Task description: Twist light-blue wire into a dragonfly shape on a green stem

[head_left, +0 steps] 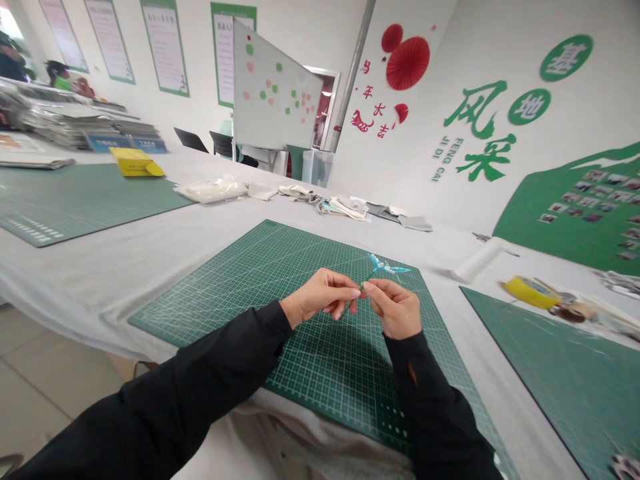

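A small blue flower-like piece (385, 267) with white bead-like bits and a thin green stem is held up over the green cutting mat (225, 280). My left hand (325, 293) pinches the stem between thumb and index finger, its other fingers curled below. Right beside it, my right hand (395, 307) grips the same stem just under the blue petals, thumb and index finger pressed together. The fingertips of both hands nearly meet. Part of the stem is hidden by the fingers.
Fabric pieces (345, 207) and a plastic packet (215, 190) lie beyond the mat. A yellow box (136, 162) rests on another mat (90, 200) at left. To the right are a yellow tape roll (531, 292), a third mat (575, 367) and scissor handles (625, 467).
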Demonstrator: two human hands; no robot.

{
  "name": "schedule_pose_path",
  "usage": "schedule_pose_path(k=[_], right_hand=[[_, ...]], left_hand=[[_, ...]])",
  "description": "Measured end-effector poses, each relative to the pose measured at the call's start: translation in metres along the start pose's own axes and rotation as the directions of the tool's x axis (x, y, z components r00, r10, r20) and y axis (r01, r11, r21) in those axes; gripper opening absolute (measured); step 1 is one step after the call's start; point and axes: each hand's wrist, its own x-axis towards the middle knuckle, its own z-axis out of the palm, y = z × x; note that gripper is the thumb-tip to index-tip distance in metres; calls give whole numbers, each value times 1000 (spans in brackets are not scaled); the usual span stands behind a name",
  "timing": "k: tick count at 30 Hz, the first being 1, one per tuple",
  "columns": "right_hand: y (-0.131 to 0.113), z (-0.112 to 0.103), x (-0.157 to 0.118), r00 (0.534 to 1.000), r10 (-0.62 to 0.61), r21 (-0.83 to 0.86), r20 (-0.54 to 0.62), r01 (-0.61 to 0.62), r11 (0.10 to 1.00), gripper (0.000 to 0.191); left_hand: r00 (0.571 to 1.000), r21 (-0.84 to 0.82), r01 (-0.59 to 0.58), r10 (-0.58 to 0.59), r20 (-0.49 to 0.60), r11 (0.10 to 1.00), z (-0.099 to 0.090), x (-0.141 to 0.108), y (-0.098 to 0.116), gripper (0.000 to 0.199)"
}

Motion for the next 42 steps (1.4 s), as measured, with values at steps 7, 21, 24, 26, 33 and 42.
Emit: schedule_pose_path(k=[7, 21, 24, 26, 33, 42], right_hand=[[-6, 1, -3, 999, -20, -15, 32, 20, 1000, 26], [14, 7, 5, 985, 149, -177, 89, -132, 975, 29], [10, 6, 4, 986, 141, -180, 83, -125, 976, 30], [7, 6, 2, 989, 125, -182, 77, -109, 977, 30], [-3, 6, -4, 995, -101, -242, 10, 101, 965, 26], [-8, 5, -7, 981, -192, -280, 22, 190, 941, 22]], left_hand=[[1000, -73, 15, -14, 4, 997, 2, -1, 0, 21], [929, -36, 305, -305, -209, 952, -1, 8, -10, 13], [944, -27, 262, -263, -199, 965, 0, 8, -9, 11], [956, -31, 225, -227, -185, 974, 0, 7, -8, 10], [992, -81, 23, -33, -121, 996, 2, 2, -2, 20], [981, -20, -56, 51, -187, 998, 4, 3, -1, 20]])
